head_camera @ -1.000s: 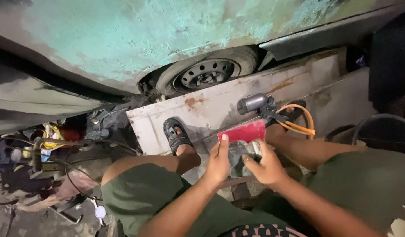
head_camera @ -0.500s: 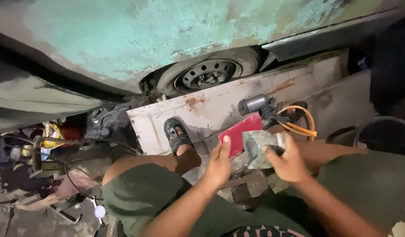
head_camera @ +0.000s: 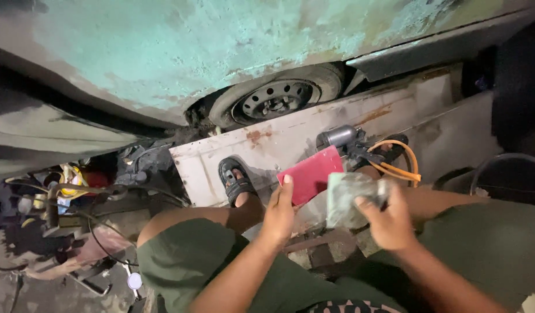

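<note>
left hand (head_camera: pixel 277 215) fingers closed on the red sheet (head_camera: pixel 311 174), long axis rising rightward; right hand (head_camera: pixel 387 220) grips a grey crumpled sheet (head_camera: pixel 347 198) just beside it.

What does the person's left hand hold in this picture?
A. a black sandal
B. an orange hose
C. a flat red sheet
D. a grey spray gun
C: the left hand grips the lower edge of the flat red sheet, while the right hand holds a crumpled pale piece beside it.
</note>
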